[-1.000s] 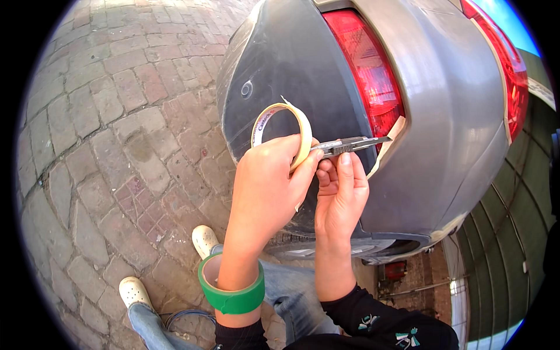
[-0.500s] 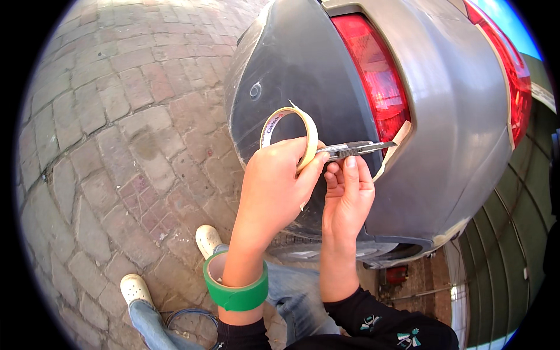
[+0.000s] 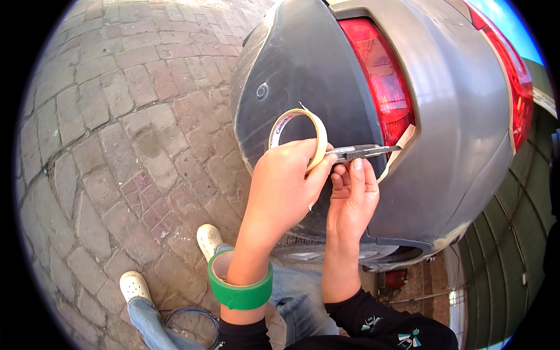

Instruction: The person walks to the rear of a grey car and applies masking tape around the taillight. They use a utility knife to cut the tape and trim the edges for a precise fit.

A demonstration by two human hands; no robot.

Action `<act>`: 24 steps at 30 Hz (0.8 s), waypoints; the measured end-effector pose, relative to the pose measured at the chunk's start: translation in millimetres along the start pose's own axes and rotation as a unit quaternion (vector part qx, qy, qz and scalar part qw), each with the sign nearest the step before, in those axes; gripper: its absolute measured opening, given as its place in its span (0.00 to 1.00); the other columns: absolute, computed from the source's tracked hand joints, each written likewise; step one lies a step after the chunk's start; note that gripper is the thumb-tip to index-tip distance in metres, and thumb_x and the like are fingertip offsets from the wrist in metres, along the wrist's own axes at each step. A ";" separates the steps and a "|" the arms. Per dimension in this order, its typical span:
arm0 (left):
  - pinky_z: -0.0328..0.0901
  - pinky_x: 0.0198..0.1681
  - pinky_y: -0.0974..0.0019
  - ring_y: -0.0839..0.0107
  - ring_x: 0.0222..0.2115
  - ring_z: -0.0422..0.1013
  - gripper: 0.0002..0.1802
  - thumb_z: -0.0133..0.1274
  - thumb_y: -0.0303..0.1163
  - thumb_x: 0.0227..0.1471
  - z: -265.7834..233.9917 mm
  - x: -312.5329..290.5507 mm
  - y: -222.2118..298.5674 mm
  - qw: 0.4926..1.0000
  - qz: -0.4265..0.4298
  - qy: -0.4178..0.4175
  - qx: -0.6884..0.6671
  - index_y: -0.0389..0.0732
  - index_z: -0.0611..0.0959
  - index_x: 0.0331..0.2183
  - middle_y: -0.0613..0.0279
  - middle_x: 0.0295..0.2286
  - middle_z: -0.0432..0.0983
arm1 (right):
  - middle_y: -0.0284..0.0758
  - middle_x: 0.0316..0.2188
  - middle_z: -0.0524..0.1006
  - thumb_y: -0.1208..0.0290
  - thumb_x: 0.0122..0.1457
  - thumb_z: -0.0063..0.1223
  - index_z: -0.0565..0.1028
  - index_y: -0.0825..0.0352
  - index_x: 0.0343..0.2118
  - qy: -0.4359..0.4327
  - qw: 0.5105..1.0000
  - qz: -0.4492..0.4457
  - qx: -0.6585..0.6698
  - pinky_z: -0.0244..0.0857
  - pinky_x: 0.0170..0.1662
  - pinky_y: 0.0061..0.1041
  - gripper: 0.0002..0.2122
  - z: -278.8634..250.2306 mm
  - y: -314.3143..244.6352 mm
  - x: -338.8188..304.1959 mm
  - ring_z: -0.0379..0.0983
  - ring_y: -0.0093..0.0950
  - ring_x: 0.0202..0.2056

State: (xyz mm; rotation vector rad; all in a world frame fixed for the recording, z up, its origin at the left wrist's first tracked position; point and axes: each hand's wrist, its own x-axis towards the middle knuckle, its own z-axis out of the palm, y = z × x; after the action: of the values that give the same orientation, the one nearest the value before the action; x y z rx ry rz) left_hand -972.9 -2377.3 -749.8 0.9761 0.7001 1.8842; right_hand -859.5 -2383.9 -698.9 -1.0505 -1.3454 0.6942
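My left hand (image 3: 284, 178) is closed, with a roll of cream masking tape (image 3: 319, 125) looped over its fingers. Its thumb and fingers also hold the rear end of a grey snap-off utility knife (image 3: 356, 153). My right hand (image 3: 354, 195) has curled fingers, and its thumb tip presses the knife's body from below. The knife's blade points right, across the lower end of a red tail light (image 3: 382, 81). A strip of masking tape (image 3: 402, 143) runs along the light's lower edge near the blade tip. Around my left wrist hangs a roll of green tape (image 3: 240, 291).
A grey, matt-sanded car body (image 3: 461, 116) curves close in front of my hands, with a dark grey panel (image 3: 309, 64) left of the light. Another red light (image 3: 507, 76) sits further right. Paving stones (image 3: 122, 146) cover the ground, and a blue cable or hose (image 3: 192, 312) lies by my feet.
The whole view has shifted slightly, so hands, knife and car appear a little further right. Both hands keep their hold on the knife, and the blade stays by the light's lower end.
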 end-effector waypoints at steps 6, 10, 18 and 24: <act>0.55 0.18 0.73 0.82 0.16 0.58 0.07 0.56 0.26 0.49 -1.6 -0.6 -0.6 1.000 0.016 0.000 0.011 0.32 0.81 0.32 0.65 0.15 0.67 | 0.32 0.29 0.77 0.72 0.61 0.50 0.73 0.71 0.38 -0.001 1.000 0.002 0.010 0.71 0.33 0.15 0.07 1.2 2.0 -1.1 0.74 0.17 0.28; 0.55 0.18 0.72 0.81 0.16 0.59 0.07 0.56 0.26 0.49 -1.1 -0.7 -0.2 1.000 0.013 -0.003 0.023 0.32 0.81 0.32 0.64 0.15 0.68 | 0.32 0.29 0.77 0.73 0.61 0.49 0.73 0.71 0.37 0.004 1.000 0.000 0.009 0.71 0.33 0.15 0.07 0.8 1.5 -1.7 0.74 0.17 0.28; 0.57 0.19 0.71 0.78 0.15 0.62 0.07 0.56 0.25 0.48 -5.0 -1.4 -0.2 0.999 0.013 -0.010 0.042 0.33 0.81 0.31 0.60 0.15 0.70 | 0.32 0.30 0.77 0.72 0.61 0.49 0.73 0.70 0.37 -0.003 1.000 0.010 0.018 0.71 0.33 0.15 0.07 1.7 3.7 -4.5 0.75 0.17 0.29; 0.58 0.19 0.70 0.76 0.15 0.62 0.07 0.56 0.26 0.48 -3.8 -1.4 0.9 0.999 0.015 -0.008 0.043 0.32 0.81 0.31 0.59 0.15 0.70 | 0.34 0.31 0.77 0.72 0.61 0.48 0.73 0.71 0.39 -0.005 1.000 0.016 0.017 0.72 0.34 0.15 0.08 1.0 -0.1 -4.5 0.75 0.18 0.30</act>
State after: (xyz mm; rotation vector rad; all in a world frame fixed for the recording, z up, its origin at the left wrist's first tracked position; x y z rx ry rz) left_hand -976.1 -2379.2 -751.6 1.0612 0.7663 1.8826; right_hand -861.2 -2387.8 -700.8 -1.0453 -1.3247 0.7449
